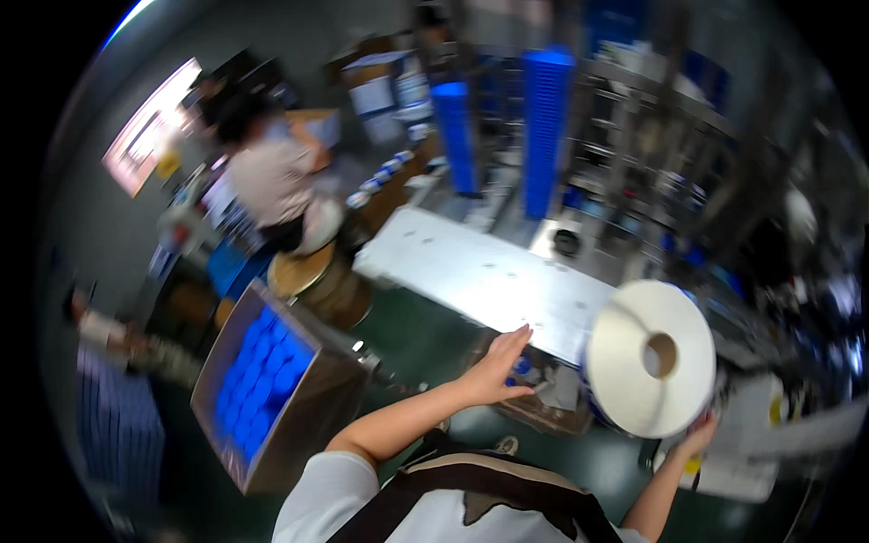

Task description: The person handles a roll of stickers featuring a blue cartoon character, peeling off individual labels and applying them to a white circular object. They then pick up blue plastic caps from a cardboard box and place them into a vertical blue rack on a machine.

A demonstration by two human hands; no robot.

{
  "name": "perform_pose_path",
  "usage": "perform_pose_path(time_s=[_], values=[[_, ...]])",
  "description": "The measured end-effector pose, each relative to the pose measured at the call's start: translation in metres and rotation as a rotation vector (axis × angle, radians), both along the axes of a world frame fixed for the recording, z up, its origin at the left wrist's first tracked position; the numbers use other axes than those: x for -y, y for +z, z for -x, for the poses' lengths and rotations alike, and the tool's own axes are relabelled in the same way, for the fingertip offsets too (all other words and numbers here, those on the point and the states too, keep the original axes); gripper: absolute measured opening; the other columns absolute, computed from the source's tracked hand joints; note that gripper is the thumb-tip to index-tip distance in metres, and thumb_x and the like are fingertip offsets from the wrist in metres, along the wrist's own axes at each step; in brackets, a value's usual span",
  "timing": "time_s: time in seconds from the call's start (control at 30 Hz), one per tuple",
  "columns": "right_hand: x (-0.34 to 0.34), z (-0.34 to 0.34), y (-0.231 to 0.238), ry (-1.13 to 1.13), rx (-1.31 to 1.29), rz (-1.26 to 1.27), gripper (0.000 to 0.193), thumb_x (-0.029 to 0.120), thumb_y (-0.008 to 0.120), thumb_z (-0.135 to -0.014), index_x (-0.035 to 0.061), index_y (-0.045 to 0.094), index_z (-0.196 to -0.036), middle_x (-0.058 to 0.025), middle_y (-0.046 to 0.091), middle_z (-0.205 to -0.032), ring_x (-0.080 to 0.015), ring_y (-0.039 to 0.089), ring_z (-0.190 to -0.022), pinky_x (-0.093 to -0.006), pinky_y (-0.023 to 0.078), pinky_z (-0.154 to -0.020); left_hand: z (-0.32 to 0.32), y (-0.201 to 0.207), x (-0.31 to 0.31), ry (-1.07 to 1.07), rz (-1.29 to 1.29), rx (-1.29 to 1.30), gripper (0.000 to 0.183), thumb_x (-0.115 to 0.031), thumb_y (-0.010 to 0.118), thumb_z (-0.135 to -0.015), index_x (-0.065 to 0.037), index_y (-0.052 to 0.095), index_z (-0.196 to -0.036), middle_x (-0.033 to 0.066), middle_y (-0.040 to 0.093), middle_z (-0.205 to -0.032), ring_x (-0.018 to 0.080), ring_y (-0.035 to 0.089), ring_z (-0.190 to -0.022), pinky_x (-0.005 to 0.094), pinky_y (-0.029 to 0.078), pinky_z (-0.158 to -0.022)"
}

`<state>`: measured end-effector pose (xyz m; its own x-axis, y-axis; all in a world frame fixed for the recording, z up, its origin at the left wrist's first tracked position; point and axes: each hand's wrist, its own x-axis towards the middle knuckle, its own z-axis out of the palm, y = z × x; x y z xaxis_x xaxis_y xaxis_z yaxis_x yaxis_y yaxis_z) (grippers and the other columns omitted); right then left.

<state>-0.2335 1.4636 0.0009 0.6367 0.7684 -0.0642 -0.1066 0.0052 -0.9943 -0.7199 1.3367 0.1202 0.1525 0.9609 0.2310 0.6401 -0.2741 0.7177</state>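
Left hand [496, 366] on smooth metal plate [489, 276] edge, right hand [697, 436] under white tape roll [650, 357]

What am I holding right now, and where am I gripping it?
Your right hand holds the big white tape roll at its lower outer rim. Your left hand holds nothing; it rests on the near edge of the metal plate.

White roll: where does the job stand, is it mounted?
Done: the white roll is up at the machine beside the metal plate. In hand: the right hand supports its lower edge; the left hand rests on the plate's edge. Left: seating isn't visible, so mounting can't be confirmed.
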Motion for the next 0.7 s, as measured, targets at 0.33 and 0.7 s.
perform_pose_path(time_s=[0.33, 0.7], values=[[0.167, 0.213, -0.160, 0.835, -0.205, 0.825, 0.020, 0.028, 0.052, -0.093, 0.0100, 0.060, -0.094, 0.0004, 0.058, -0.071, -0.0113, 0.050, -0.055, -0.0243, 0.038, -0.047, 0.216, 0.009, 0.201, 0.949, -0.193, -0.141, 0.029, -0.014, 0.074, -0.074, -0.005, 0.061, -0.098, 0.0135, 0.056, -0.107, 0.0324, 0.052, -0.105, 0.0395, 0.045, -0.090], [0.134, 0.458, -0.018, 1.325, 0.220, 0.467, 0.019, 0.022, 0.056, -0.094, 0.0073, 0.061, -0.107, -0.0001, 0.064, -0.087, -0.0062, 0.056, -0.071, -0.0202, 0.042, -0.061, 0.326, -0.105, 0.373, 1.385, 0.809, 1.659, 0.111, -0.059, 0.073, -0.072, 0.011, 0.019, -0.139, 0.0263, 0.032, -0.140, 0.0343, 0.050, -0.119, 0.0418, 0.043, -0.101]])
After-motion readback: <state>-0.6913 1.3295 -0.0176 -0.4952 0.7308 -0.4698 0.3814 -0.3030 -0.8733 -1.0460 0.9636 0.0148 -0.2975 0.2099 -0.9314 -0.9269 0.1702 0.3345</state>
